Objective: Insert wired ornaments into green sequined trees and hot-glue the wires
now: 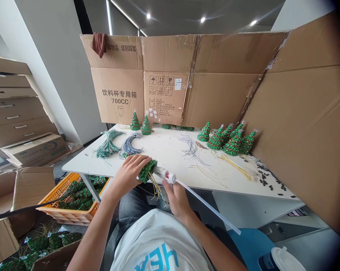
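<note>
My left hand [131, 171] is closed around a small green beaded tree [147, 170], held on its side at the near edge of the white table [170, 158]. Yellow wires hang from the tree's base. My right hand [176, 197] grips a glue gun [166, 174] whose nozzle points at the tree's base. A long clear glue stick [206, 205] sticks out behind the gun toward the lower right.
Finished green trees [229, 140] stand at the table's far right, two more [140, 124] at the back. Bundles of green, blue and yellow wires lie across the table. Cardboard walls surround it. An orange crate [71, 197] of trees sits on the floor at left.
</note>
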`<state>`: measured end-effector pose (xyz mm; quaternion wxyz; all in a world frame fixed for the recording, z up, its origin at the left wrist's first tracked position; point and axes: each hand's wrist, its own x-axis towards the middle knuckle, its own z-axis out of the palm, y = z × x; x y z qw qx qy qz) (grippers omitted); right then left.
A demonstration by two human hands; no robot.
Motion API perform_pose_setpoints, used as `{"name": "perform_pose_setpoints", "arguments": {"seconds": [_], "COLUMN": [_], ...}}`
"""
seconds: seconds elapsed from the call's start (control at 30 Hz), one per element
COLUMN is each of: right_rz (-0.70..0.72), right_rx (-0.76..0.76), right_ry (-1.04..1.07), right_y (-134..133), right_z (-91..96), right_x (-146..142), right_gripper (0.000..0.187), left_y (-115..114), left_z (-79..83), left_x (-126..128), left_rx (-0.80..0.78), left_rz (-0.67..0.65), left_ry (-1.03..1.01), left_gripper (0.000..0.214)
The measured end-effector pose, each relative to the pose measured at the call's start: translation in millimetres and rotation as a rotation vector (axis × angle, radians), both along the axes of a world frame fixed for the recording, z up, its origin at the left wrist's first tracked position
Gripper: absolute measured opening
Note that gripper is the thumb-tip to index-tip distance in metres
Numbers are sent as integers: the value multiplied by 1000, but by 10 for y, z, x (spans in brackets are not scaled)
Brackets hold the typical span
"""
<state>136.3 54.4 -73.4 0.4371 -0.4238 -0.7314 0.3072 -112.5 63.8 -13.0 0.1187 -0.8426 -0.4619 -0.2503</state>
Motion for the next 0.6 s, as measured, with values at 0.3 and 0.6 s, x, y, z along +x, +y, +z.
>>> {"name": "perform_pose_setpoints", "arguments": {"seconds": [0.3,0.6], "right_rz": [-23,-92], "right_rx": [-1,53], "right_ry": [-20,-109], "right_y": [2,-24], "right_z": [3,-44], "right_x": [-7,-3], "right_gripper": [48,47], "left_y": [2,-6], "left_z": [-8,2], "left_x": [3,18], "left_rx": [-6,-7], "left_rz": [-1,6], "left_ry": [-2,15], "left_gripper": [100,101]}}
